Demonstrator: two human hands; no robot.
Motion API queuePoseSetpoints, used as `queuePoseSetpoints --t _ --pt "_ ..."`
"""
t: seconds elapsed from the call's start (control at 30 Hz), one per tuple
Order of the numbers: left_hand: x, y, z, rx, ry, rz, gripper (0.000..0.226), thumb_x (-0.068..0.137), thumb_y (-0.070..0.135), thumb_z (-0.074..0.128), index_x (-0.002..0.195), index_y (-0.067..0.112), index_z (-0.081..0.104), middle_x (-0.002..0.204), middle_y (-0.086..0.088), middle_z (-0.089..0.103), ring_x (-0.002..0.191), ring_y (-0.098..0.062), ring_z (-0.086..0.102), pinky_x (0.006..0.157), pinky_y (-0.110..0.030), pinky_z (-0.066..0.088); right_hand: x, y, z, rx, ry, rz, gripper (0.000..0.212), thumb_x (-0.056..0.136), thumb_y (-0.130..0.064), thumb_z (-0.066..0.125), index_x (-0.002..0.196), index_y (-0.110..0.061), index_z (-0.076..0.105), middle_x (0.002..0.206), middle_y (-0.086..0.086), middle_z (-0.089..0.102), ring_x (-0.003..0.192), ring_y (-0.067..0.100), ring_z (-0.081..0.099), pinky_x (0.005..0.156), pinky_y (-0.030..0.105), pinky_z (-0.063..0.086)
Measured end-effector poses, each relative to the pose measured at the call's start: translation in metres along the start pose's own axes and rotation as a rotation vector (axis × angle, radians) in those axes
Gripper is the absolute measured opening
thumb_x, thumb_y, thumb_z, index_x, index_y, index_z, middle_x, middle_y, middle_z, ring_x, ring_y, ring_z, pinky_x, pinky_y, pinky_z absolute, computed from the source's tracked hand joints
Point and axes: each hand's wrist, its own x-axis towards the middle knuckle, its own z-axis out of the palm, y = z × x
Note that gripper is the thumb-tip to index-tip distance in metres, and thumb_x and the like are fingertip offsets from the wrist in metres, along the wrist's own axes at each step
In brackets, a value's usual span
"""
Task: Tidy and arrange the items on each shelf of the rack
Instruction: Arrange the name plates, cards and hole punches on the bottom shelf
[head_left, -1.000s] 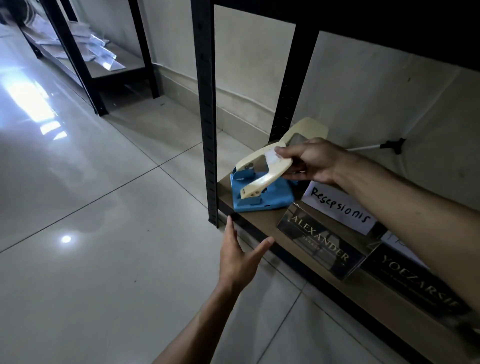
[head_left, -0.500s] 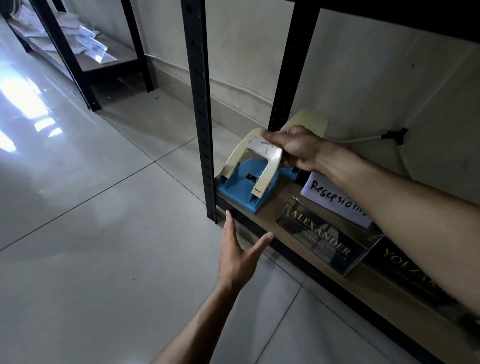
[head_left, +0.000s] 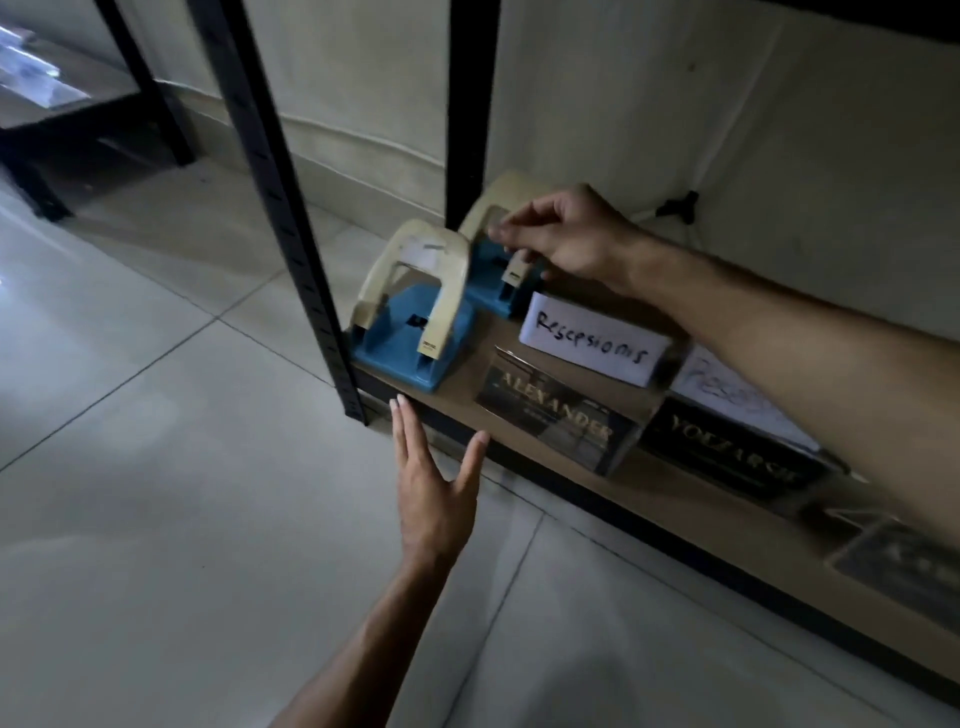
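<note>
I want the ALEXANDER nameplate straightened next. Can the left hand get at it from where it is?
Probably yes. The left hand is open at the shelf's front edge, and the ALEXANDER nameplate stands just behind that edge with nothing between them. The right hand is farther back.

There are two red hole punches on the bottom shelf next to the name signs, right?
Not quite: the head view shows both hole punches, front and back, with blue bases and cream handles, not red. They do sit on the bottom shelf beside the name signs.
</note>
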Motion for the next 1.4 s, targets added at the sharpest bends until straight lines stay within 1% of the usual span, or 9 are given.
queuePoseSetpoints --t 0.13,0.3,0.43,0.53,0.67,0.83,1.0,1.17,1.4 --pt "-0.024 0.009 0.025 -0.05 -0.026 -0.032 0.11 0.087 0.052 0.068 0.161 0.024 -0.008 0.168 0.012 -0.014 0.143 0.004 -0.002 0.115 -0.028 0.008 -0.045 0.007 -0.039 -0.094 0.063 0.014 0.028 0.092 -0.035 0.076 0.109 -0.013 0.075 0.109 0.014 0.074 0.088 0.016 0.065 0.075 0.032 0.056" --pt "-0.07 0.022 0.06 -0.122 -0.092 -0.02 0.118 0.083 0.051 0.073 0.16 0.026 -0.012 0.167 0.013 -0.019 0.143 0.01 -0.01 0.104 0.004 0.001 -0.11 0.028 -0.09 -0.203 0.148 0.013 0.027 0.095 -0.031 0.074 0.109 -0.009 0.074 0.105 0.01 0.074 0.094 0.018 0.069 0.064 0.013 0.053" --pt "-0.116 0.032 0.089 -0.163 -0.164 -0.066 0.127 0.075 0.06 0.073 0.158 0.031 -0.019 0.166 0.014 -0.022 0.149 -0.001 -0.014 0.118 -0.025 -0.002 -0.165 0.04 -0.123 -0.246 0.234 0.075 0.026 0.093 -0.03 0.077 0.107 -0.008 0.076 0.087 -0.007 0.072 0.071 -0.009 0.063 0.063 0.007 0.045" --pt "-0.146 0.044 0.113 -0.162 -0.235 -0.102 0.138 0.07 0.059 0.08 0.157 0.031 -0.023 0.165 0.012 -0.025 0.147 -0.006 -0.014 0.12 -0.04 0.005 -0.203 0.05 -0.144 -0.292 0.261 0.158 0.024 0.091 -0.028 0.078 0.107 -0.01 0.075 0.088 -0.01 0.071 0.072 -0.013 0.061 0.063 0.006 0.043" --pt "-0.18 0.064 0.149 -0.108 -0.345 -0.089 0.148 0.064 0.064 0.083 0.156 0.023 -0.026 0.162 0.01 -0.033 0.144 -0.005 -0.015 0.121 -0.04 0.01 -0.262 0.062 -0.175 -0.307 0.308 0.277 0.02 0.091 -0.025 0.078 0.107 -0.012 0.076 0.092 -0.009 0.074 0.082 -0.008 0.067 0.066 0.006 0.046" --pt "-0.227 0.084 0.184 -0.13 -0.447 -0.047 0.15 0.067 0.066 0.081 0.154 0.01 -0.028 0.161 0.006 -0.037 0.155 -0.025 -0.005 0.119 -0.038 0.014 -0.336 0.076 -0.217 -0.321 0.41 0.439 0.017 0.089 -0.027 0.079 0.104 -0.019 0.078 0.097 -0.008 0.078 0.094 0.002 0.072 0.076 0.015 0.056" --pt "-0.263 0.093 0.214 -0.129 -0.539 -0.016 0.153 0.068 0.066 0.082 0.151 0.008 -0.032 0.159 0.002 -0.041 0.153 -0.017 -0.016 0.121 -0.038 0.008 -0.401 0.1 -0.249 -0.303 0.372 0.652 0.016 0.09 -0.03 0.079 0.104 -0.023 0.078 0.099 -0.007 0.079 0.096 0.005 0.073 0.081 0.025 0.06" --pt "-0.27 0.102 0.231 -0.118 -0.492 -0.023 0.156 0.066 0.07 0.081 0.148 0.005 -0.035 0.157 -0.002 -0.044 0.154 -0.028 -0.012 0.123 -0.055 0.019 -0.439 0.137 -0.266 -0.298 0.327 0.784 0.015 0.089 -0.025 0.078 0.102 -0.017 0.08 0.099 -0.003 0.079 0.102 0.021 0.072 0.078 0.033 0.06" --pt "-0.278 0.11 0.253 -0.073 -0.445 -0.037 0.156 0.067 0.06 0.085 0.147 -0.007 -0.03 0.158 -0.019 -0.037 0.15 -0.029 -0.02 0.111 -0.034 0.004 -0.457 0.192 -0.281 -0.242 0.167 0.858 0.019 0.087 -0.03 0.081 0.096 -0.014 0.079 0.093 0.005 0.079 0.095 0.022 0.075 0.069 0.028 0.057"
